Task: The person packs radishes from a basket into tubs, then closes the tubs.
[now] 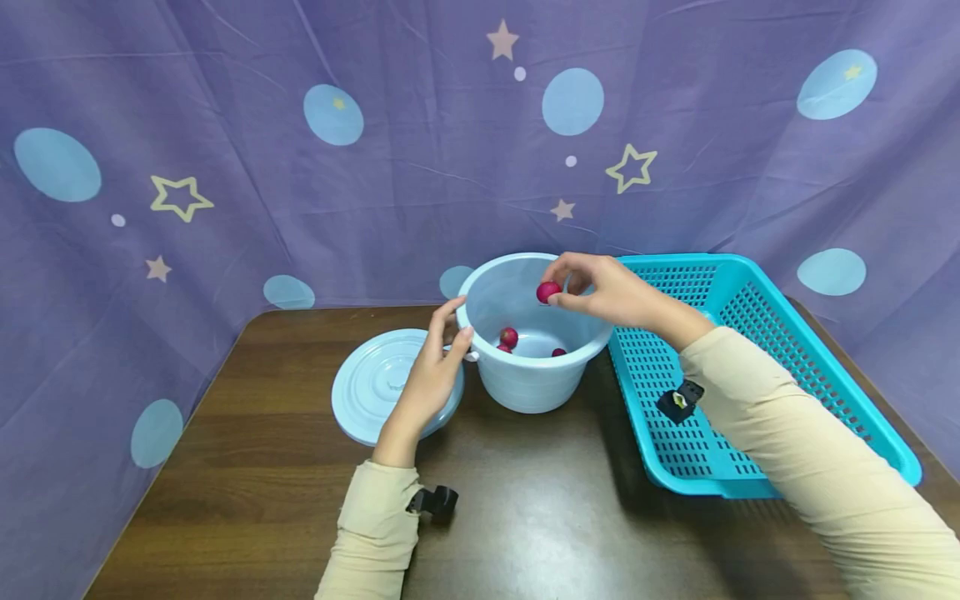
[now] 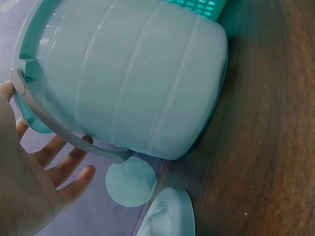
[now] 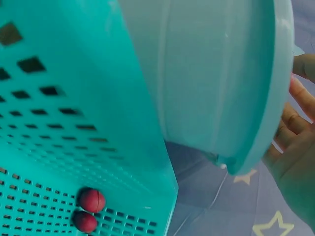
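Note:
A pale blue bucket (image 1: 528,387) with a handle (image 2: 59,129) stands upright on the table. Several small round red fruits (image 1: 508,337) lie at its bottom. My left hand (image 1: 429,375) touches the bucket's left rim with thumb and forefinger, its other fingers spread beside the handle. Over the bucket's mouth, my right hand (image 1: 607,292) pinches another red fruit (image 1: 548,292) between thumb and fingers. In the right wrist view the bucket hides most of that fruit. Two more red fruits (image 3: 92,200) sit in the turquoise basket (image 1: 720,487) right of the bucket.
A round pale blue lid (image 1: 371,375) lies left of the bucket, partly behind my left hand. The perforated basket reaches close to the bucket, under my right forearm. Behind the brown wooden table (image 1: 247,467) hangs a purple curtain (image 1: 420,192) with stars and dots.

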`<state>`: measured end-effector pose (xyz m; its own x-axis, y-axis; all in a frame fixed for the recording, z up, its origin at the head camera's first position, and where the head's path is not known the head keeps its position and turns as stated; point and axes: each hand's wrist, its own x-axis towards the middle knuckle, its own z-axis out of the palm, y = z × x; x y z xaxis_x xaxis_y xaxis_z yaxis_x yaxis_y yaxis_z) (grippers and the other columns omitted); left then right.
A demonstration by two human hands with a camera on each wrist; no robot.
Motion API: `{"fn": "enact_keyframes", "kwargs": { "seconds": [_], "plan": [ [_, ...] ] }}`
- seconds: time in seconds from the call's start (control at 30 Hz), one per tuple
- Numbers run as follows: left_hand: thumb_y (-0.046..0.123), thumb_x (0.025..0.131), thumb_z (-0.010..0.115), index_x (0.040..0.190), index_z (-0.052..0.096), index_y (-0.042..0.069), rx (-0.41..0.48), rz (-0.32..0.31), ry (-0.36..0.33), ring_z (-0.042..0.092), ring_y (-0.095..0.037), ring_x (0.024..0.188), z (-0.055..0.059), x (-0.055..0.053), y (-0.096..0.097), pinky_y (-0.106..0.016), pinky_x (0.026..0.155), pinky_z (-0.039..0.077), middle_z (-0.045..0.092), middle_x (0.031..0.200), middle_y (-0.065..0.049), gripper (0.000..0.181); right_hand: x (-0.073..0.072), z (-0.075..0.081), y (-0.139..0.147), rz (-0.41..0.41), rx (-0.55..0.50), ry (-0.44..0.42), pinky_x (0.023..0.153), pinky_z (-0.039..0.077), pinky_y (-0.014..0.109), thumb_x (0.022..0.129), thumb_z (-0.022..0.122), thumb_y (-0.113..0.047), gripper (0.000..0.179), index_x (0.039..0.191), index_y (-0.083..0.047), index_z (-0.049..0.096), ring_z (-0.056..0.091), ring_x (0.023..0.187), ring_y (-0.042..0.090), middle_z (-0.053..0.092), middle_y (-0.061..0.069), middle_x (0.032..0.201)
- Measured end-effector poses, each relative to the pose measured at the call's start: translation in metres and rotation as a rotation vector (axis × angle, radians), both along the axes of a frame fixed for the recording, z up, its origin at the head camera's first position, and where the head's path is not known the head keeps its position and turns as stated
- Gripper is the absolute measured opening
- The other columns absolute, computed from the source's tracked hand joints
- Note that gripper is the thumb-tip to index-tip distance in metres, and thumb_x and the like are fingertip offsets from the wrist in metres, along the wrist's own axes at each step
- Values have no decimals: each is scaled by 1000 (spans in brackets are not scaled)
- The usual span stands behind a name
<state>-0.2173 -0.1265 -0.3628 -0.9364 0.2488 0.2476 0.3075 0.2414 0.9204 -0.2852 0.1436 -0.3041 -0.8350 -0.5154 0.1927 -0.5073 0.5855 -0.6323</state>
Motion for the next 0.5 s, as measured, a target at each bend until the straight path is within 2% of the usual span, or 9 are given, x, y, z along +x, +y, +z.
{"fn": "enact_keyframes", "kwargs": {
  "seconds": [0.1,0.37,0.5],
  "plan": [
    [19,107,43,154,27,9,5,3,3,51,-32,117,0,0,0,-44,97,44,41,139,-27,50,0,-3,-5,37,23,8,82,52,40,90,72,-16,23,113,-16,67,61,85,18,65,0,92],
    [16,107,43,153,27,7,14,5,11,52,-32,115,-1,0,1,-45,95,46,41,140,-27,50,1,-12,-11,102,113,7,73,48,36,89,75,-15,20,108,-14,69,59,82,18,64,0,92],
    [19,107,43,155,26,11,15,9,10,51,-32,118,-15,-10,-2,-46,96,45,41,143,-25,51,2,-15,-12,106,138,7,71,48,35,89,76,-16,19,107,-15,70,59,80,17,64,0,93]
  ]
}}
